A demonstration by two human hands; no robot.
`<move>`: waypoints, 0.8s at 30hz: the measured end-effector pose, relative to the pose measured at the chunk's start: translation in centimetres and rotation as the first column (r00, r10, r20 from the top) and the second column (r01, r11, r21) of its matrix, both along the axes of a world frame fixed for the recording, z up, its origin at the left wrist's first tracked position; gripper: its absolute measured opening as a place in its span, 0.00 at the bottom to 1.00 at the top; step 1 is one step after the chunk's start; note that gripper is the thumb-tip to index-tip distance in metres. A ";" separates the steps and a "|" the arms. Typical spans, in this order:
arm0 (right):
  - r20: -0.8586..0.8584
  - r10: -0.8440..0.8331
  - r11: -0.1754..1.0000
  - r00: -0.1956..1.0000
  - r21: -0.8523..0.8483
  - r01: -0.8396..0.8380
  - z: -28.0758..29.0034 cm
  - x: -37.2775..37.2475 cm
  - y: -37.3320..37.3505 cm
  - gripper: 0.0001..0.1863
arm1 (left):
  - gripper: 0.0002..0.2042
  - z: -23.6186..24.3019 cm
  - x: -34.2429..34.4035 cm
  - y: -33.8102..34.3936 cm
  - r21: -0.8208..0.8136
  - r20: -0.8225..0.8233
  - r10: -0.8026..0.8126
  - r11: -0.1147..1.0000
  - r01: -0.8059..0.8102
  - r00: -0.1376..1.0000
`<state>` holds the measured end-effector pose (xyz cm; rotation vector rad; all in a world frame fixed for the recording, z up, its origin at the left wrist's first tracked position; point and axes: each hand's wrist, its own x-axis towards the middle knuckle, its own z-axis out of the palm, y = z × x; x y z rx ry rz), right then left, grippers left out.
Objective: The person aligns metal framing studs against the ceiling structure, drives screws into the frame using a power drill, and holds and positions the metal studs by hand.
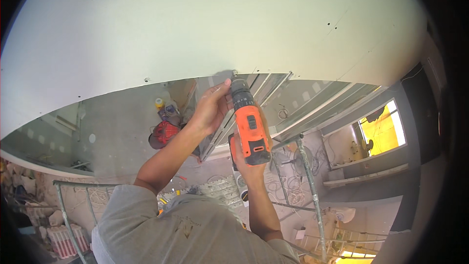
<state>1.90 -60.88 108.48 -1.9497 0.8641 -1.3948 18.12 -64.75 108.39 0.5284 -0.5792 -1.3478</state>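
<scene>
My right hand point(242, 152) is wrapped around the handle of an orange and black cordless drill point(252, 129). Its black chuck points up, and the tip meets the lower edge of a large pale board point(215, 34) overhead. Beside the chuck, my left hand point(214, 105) is raised with thumb and fingers drawn together near the tip. Whatever those fingers pinch is hidden. Small dark screw heads or holes dot the board, several of them along its curved edge.
Metal scaffold rails point(309, 190) stand around me. Below, a person in a red and dark cap point(165, 134) is near a yellow-topped container point(159, 103). Loose cables point(295, 188) lie on the floor to the right. Light metal strips point(278, 88) run behind the drill.
</scene>
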 end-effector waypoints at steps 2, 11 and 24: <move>-0.016 0.002 0.998 1.000 0.062 -0.001 -0.4 -0.1 -0.2 0.24 | 0.20 0.1 0.0 -0.1 -0.027 -0.007 0.005 1.000 -0.005 1.000; -0.101 -0.041 0.998 0.994 -0.045 0.037 -0.8 -0.1 -0.5 0.23 | 0.27 -1.8 -0.8 1.2 -0.075 0.051 -0.203 0.976 0.206 0.978; -0.020 0.003 1.000 1.000 -0.001 -0.004 -0.1 -1.7 -0.4 0.18 | 0.28 -3.9 -1.0 -2.6 -0.140 -0.029 -0.063 0.988 0.058 0.998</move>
